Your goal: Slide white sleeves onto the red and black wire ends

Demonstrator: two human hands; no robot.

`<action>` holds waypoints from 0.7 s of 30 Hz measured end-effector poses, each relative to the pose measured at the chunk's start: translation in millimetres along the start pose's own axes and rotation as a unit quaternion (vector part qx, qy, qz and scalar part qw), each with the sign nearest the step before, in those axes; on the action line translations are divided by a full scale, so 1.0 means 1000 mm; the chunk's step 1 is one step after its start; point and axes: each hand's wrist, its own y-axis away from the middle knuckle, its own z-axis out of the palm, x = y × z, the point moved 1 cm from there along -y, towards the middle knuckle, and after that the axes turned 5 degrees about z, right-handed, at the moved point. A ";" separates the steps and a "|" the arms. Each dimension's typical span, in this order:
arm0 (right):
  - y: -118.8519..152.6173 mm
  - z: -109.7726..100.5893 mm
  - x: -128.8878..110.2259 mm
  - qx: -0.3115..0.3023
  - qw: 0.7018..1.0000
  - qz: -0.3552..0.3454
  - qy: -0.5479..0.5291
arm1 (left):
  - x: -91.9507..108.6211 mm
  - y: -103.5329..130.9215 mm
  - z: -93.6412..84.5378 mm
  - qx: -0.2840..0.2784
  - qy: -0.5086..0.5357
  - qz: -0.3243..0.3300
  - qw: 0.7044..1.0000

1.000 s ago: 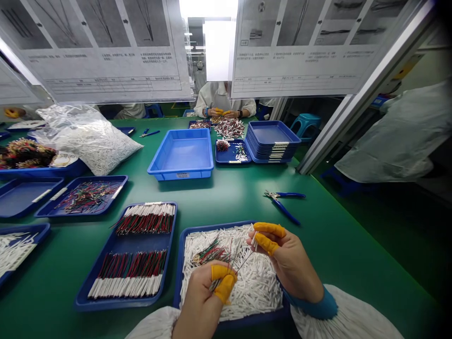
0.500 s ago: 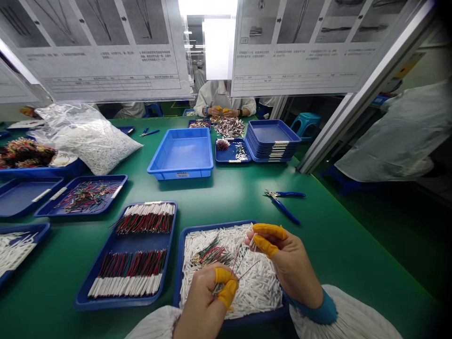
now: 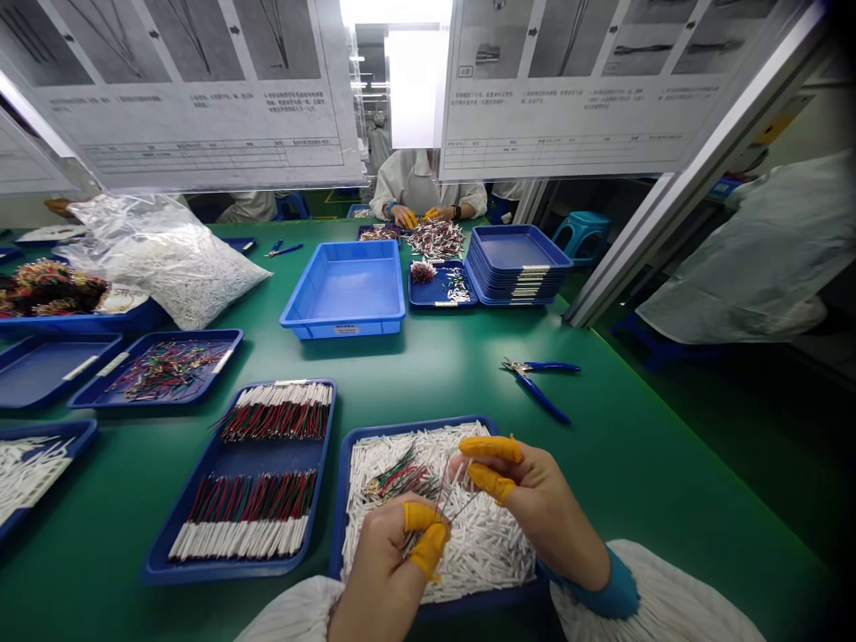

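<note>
My left hand (image 3: 394, 548), with yellow finger cots on thumb and forefinger, pinches thin red and dark wires (image 3: 442, 484) whose ends fan upward. My right hand (image 3: 545, 504), also in yellow finger cots, holds a short white tube (image 3: 466, 470) between thumb and fingers, close to the wire ends. Whether more than one tube is in the fingers I cannot tell. Both hands are over a blue tray (image 3: 342, 499) filled with white tubes (image 3: 495, 544). On the tubes lies a small heap of red, green and black wires (image 3: 399, 474), partly hidden by my left hand.
Left of the hands, a blue tray (image 3: 234, 459) carries two rows of wires with white tubes. Blue-handled cutters (image 3: 541, 388) lie at right. Farther back are a blue bin (image 3: 344, 328), stacked trays (image 3: 518, 267), a bag of white tubes (image 3: 193, 276) and another person (image 3: 428, 187).
My right hand has moved slightly left and down, bringing the white tube closer to the wire ends. My left hand has barely shifted. Across the table, the other person's hands have lowered and spread.
</note>
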 end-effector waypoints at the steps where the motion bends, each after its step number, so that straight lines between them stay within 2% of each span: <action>1: 0.000 -0.001 0.000 0.006 1.000 0.002 -0.007 | -0.001 0.000 0.000 0.002 0.011 -0.006 1.000; 6: -0.001 -0.005 -0.002 0.062 0.997 0.003 -0.051 | -0.005 0.000 -0.002 0.018 0.056 -0.041 0.997; 11: 0.000 -0.004 -0.004 0.090 0.993 0.004 -0.075 | -0.009 0.000 -0.001 0.027 0.080 -0.049 0.995; 21: 0.002 -0.002 -0.005 0.084 0.992 -0.002 -0.094 | -0.010 -0.001 -0.001 0.028 0.078 -0.049 0.995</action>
